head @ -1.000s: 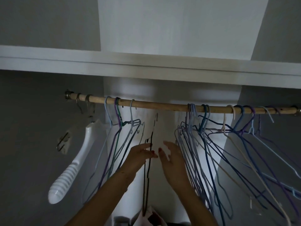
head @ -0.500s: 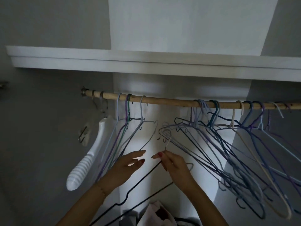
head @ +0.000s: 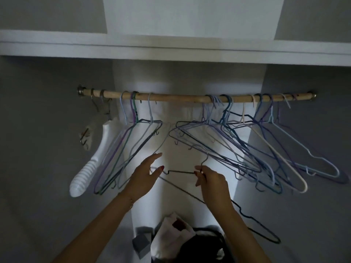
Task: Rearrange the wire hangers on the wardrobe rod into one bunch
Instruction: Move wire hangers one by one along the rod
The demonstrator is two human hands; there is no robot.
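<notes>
Wooden rod (head: 180,97) spans the wardrobe under the shelf (head: 171,52). Small hanger bunch (head: 131,149) hangs near the rod's left end, bigger bunch (head: 237,145) from mid-rod to the right end. Black wire hanger (head: 190,172) is off the rod, below its middle. Right hand (head: 210,181) grip pinches its neck; left hand (head: 146,174) grip is spread, fingers straight, at the hanger's left shoulder. White plastic hanger (head: 91,162) dangles below the rod's left end.

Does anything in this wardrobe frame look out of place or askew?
Yes. One dark wire hanger is off the wooden rod, lying tilted, pinched at its neck by the right hand. The hangers still on the rod form two separate groups.
</notes>
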